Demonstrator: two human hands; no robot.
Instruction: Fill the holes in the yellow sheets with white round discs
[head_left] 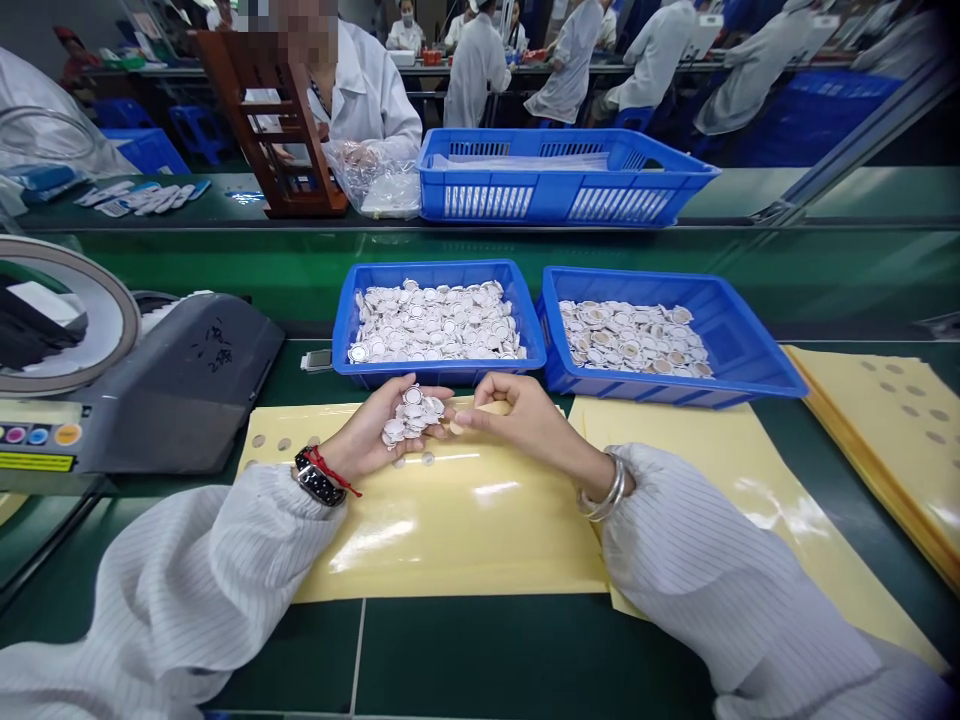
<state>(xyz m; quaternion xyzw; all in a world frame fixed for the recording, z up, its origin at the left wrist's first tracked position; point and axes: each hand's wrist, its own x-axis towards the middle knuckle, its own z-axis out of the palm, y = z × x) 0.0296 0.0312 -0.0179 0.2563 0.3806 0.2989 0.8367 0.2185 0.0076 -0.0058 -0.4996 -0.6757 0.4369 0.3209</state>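
Note:
My left hand (373, 432) is cupped palm up around a small pile of white round discs (410, 416). Close beside it, my right hand (517, 415) is closed in a pinch on a small pale disc (457, 428) at the fingertips. Beneath both hands lies a glossy yellow sheet (450, 540), with a row of greyish round pieces (284, 444) along its upper part. Just beyond my hands, a blue tray (442, 379) holds many white discs (442, 320). To its right, a second blue tray (757, 345) contains white and tan discs (637, 338).
More yellow sheets (720, 450) lie on the right, with a stack of spotted sheets (885, 400) beyond. A grey machine (187, 390) and a tape roll (120, 300) stand left. Across the ledge are a blue basket (555, 200), a brown wooden rack (262, 120) and a person in white (375, 90).

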